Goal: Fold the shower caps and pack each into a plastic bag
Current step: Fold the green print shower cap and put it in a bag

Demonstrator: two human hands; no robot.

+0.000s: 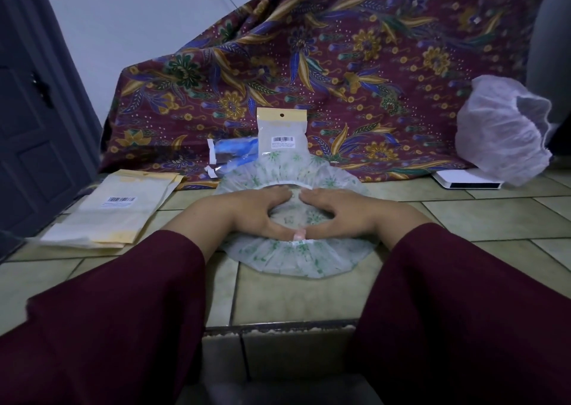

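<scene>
The green-printed shower cap (292, 216) lies flattened on the tiled floor (482, 216), centred in front of the person, close to the floor's stepped near edge. Both hands rest on top of it. The left hand (247, 216) presses the cap's left half and the right hand (346, 213) presses its right half. Fingers are extended and only slightly bent, released rather than gripping. Fingertips meet near the cap's far elastic band; the thumbs meet at its near band, framing the cap's middle between the hands. The ruffled rim projects beyond the hands on the near and far sides.

Behind the cap, a filled plastic bag (281, 133) with a yellow header stands against the patterned cloth (355, 49). A blue packed bag (231, 154) lies just left of it. A stack of empty bags (114, 210) lies toward the floor's left side. A white shower cap (500, 133) sits at the far right, over a white box (466, 180).
</scene>
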